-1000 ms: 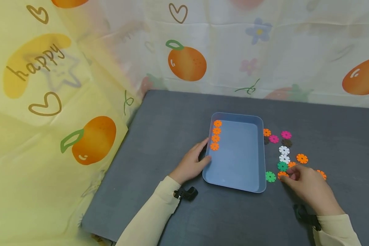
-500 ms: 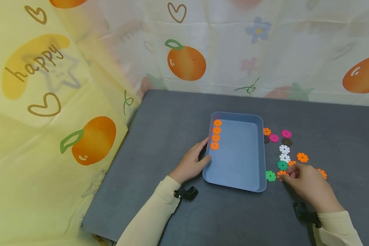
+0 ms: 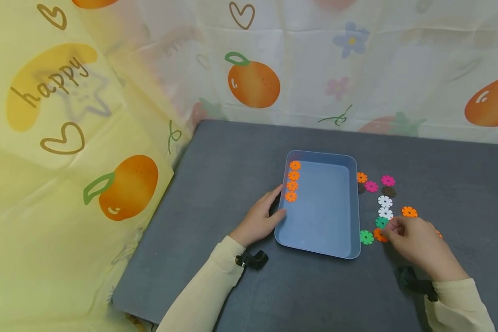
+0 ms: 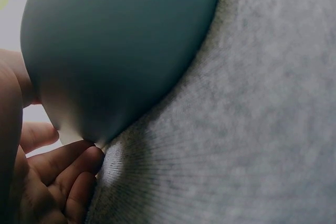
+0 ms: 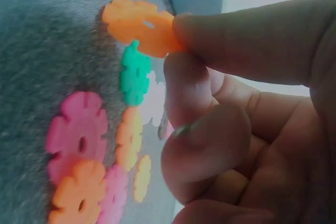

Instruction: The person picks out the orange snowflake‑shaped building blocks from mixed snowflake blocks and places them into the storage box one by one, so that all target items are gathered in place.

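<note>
My right hand (image 3: 419, 244) pinches an orange notched plastic disc, a snowflake-style building disc (image 5: 139, 24), between thumb and index finger. The disc is tilted, close over the table, beside a light green disc (image 3: 367, 237) and a teal one (image 5: 135, 74). My left hand (image 3: 257, 221) grips the left wall of a blue-grey tray (image 3: 321, 212), thumb at the rim and the other fingers along the outside. Inside the tray, a column of several orange discs (image 3: 292, 185) lies along the left wall. The left wrist view shows the tray's underside (image 4: 121, 51) and curled fingers (image 4: 73, 171).
Right of the tray lie loose discs: white ones (image 3: 385, 201), pink ones (image 3: 388, 180), a dark brown one (image 3: 388, 192) and further orange ones (image 3: 409, 212). The grey table (image 3: 216, 184) ends at the left. A fruit-print cloth (image 3: 299, 60) hangs behind.
My right hand has risen slightly, and the orange disc, flat before, is now tilted in its pinch. My left hand and the tray have stayed in place.
</note>
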Motion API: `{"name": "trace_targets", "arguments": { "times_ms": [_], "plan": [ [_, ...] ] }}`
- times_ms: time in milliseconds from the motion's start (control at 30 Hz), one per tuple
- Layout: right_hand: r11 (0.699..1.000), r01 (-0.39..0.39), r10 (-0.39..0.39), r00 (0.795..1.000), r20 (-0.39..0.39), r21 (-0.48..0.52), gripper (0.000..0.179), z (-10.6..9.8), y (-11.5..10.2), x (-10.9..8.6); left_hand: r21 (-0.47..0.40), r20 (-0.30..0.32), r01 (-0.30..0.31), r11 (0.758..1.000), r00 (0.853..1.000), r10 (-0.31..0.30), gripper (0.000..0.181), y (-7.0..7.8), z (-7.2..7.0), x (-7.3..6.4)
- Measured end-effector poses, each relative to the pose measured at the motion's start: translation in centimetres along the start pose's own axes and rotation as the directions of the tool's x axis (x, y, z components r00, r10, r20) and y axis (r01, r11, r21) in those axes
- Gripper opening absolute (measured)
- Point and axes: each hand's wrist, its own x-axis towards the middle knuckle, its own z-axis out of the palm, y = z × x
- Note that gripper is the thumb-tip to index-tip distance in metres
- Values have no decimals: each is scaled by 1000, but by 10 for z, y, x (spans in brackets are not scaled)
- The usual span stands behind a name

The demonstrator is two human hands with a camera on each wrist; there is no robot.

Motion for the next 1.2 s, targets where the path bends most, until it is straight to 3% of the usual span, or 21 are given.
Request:
{"name": "trace_targets", "arguments": {
  "times_ms": [667, 1200],
  "plan": [
    [996, 67, -67, 998, 5, 54, 22, -24, -53, 25, 18, -2, 16, 1000, 1000, -16, 70, -4, 2, 3],
    [978, 180, -183, 983, 12, 108, 12, -2, -113, 51, 26, -1, 15, 1000, 1000, -15, 71, -3, 2, 3]
  ]
}}
